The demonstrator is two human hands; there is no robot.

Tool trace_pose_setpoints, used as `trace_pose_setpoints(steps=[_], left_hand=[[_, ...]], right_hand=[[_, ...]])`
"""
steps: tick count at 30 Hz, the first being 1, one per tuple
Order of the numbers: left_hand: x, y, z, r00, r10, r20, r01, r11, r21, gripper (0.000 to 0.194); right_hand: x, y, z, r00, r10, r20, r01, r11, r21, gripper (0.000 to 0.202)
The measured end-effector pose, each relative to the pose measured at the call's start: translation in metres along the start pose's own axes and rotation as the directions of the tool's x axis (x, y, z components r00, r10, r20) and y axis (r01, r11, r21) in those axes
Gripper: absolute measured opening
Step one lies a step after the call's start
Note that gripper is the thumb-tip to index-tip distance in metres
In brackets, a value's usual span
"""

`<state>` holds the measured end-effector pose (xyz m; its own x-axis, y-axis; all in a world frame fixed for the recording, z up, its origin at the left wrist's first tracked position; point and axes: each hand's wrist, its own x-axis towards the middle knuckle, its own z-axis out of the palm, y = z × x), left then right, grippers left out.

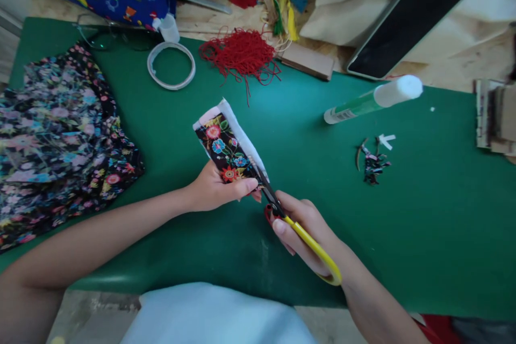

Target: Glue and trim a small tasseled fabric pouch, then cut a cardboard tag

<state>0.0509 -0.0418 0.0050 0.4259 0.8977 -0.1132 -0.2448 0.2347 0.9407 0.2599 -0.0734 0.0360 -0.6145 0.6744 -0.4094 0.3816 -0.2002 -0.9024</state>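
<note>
My left hand [220,188] pinches the lower end of a small rectangular piece of black floral fabric [226,146], thumb on top. A white backing strip [248,142] shows along its right side, and a pale band crosses its far end. In my right hand [308,228] is a pair of scissors [308,242] with yellow and red handles and dark blades. The blades lie against the right edge of the fabric piece, close to my left thumb. Whether they are parted is hard to see.
Floral cloth [60,145] lies at left on the green table [423,226]. Farther back are a tape roll [171,66], eyeglasses [100,35] and red cords [244,56]. A glue stick [373,99] stands at right, near small fabric scraps [373,164]. A dark-screened device [419,16] leans behind.
</note>
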Motion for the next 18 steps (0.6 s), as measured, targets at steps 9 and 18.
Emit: trace_pose_setpoints(steps=[9,18], left_hand=[[-0.0014,-0.003,-0.003,1.0,-0.005,0.026,0.005,1.0,-0.003,0.029],[-0.0004,-0.003,-0.0021,0.998,-0.045,0.033,0.046,0.998,-0.031,0.031]], right_hand=[[-0.0017,0.0012,-0.0013,1.0,-0.012,0.02,0.012,1.0,-0.005,0.044],[-0.0019,0.0018,-0.0012,0.999,0.001,0.039,0.0,1.0,-0.026,0.046]])
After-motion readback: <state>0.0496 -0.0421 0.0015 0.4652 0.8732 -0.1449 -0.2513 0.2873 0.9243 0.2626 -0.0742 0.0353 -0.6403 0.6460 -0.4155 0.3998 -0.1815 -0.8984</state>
